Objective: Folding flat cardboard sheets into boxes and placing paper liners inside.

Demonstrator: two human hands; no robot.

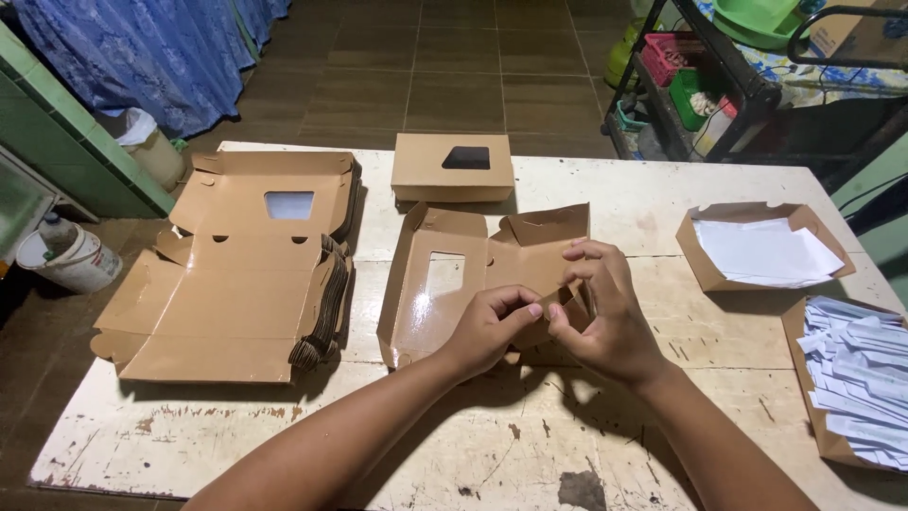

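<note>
Right, we start with the big white counter, paint chipped and worn along its near edge, and everything sits on it. Over on the left lies the largest item, a thick stack of flat box blanks, brown card with a window cut in the top sheet. At the back stands one finished box, closed, its dark window facing up. On the right side an open tray of white sheets sits apart from a second tray of paper strips at the edge.

Now the centre: the half-folded box lies on the counter just in front of the person, lid panel with its clear window flopped open to the left, walls partly raised on the right. It looks light, thin card, stiff along the panels but ready to bend at the creases; I would judge it easy to crush if squeezed mid-panel. The window film looks delicate, so best kept clear of fingers. The sensible hold is at the corner tabs and fold lines.

And that is where both hands are. The left hand has its grip pinched closed on a corner flap at the near right of the box. The right hand curls over the same corner, fingers closed on the side wall, the two hands nearly touching.
</note>
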